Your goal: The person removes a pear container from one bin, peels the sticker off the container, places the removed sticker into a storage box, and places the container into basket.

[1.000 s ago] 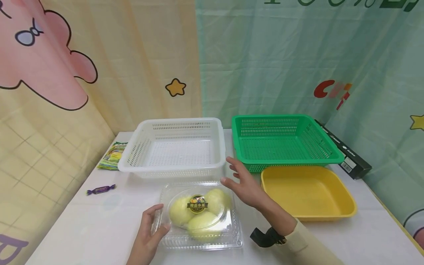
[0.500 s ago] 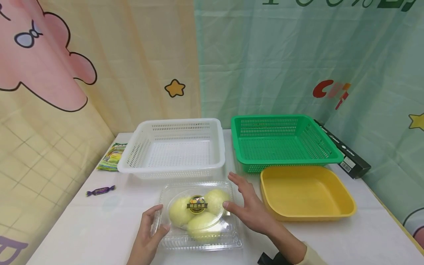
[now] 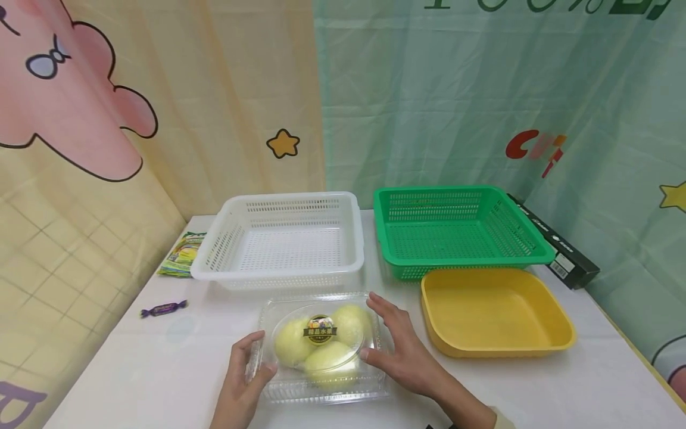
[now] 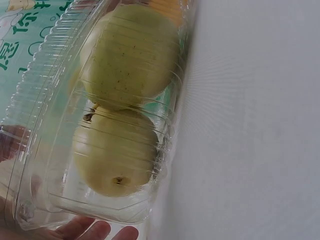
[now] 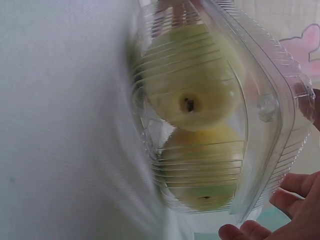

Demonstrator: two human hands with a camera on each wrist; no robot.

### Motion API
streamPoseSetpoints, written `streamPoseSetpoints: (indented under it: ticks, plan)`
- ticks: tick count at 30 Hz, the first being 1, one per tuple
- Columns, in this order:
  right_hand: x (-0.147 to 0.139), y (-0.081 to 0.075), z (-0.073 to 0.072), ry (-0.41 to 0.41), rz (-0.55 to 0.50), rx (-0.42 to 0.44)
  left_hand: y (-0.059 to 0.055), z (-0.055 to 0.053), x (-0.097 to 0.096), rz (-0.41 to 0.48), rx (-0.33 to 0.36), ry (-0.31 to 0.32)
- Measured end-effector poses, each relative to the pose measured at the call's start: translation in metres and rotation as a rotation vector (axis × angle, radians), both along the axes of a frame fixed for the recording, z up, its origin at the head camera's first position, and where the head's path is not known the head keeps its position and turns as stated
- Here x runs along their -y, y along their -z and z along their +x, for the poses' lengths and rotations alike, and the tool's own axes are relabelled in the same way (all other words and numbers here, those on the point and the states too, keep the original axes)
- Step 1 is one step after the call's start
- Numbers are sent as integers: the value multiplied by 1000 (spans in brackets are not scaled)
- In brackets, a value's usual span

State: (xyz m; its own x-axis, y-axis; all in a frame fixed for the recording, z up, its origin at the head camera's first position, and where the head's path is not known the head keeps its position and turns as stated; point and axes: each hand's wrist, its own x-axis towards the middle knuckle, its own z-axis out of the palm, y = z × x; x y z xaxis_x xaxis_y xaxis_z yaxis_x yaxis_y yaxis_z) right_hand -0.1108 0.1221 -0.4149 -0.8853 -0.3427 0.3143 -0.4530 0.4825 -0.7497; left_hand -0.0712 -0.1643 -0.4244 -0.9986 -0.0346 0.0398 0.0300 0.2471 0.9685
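Observation:
A clear plastic clamshell box [image 3: 327, 394] lies near the front middle of the white table in the head view. Several pale yellow-green pears [image 3: 292, 342] show through its lid, which bears a black and gold label [image 3: 320, 330]. My left hand [image 3: 241, 375] grips the box's left side, thumb over the lid's edge. At the opposite side my right hand [image 3: 404, 357] holds it, thumb at the lid and fingers along the far right corner. In the right wrist view, fingertips [image 5: 287, 200] sit right at the ribbed rim; the left wrist view shows fingertips [image 4: 100, 229] beneath the other end.
Behind the box stand a white basket [image 3: 278, 276] and a green basket [image 3: 471, 261]. A yellow basin [image 3: 498, 350] sits to the right. A long black carton [image 3: 570, 262], a wrapped candy [image 3: 164, 308] and a green packet [image 3: 183, 255] lie toward the sides.
My right hand has come down from beyond the box's far right corner onto its right side. The box's right front corner has shifted slightly. The left hand has stayed in place.

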Motion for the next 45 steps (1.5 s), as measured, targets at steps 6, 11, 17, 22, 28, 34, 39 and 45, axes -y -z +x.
streamPoseSetpoints:
  ticks: [6, 11, 17, 22, 28, 34, 39, 45]
  plan:
    - [-3, 5, 1, -2, 13, -43, -1, 0, -5, -32, -31, -18]
    - [-6, 7, -3, -9, 14, -48, -4, -3, -9, -69, -4, -24]
    - [-9, 6, -8, -12, 7, -50, -7, -8, -12, -39, -4, -12]
    - [-12, 9, -15, -5, -20, -46, -7, -15, -15, -42, 5, -3]
    - [-16, 12, -22, 15, -29, -50, -9, -25, -18, -69, 79, 12]
    - [-17, 10, -23, 12, -51, -8, -13, -30, -17, -157, 66, 16]
    - [-16, 8, -23, 8, -65, 10, -23, -36, -14, -282, -132, -11]
    - [-15, 8, -24, 7, -60, 20, -39, -46, -20, -403, -289, 45]
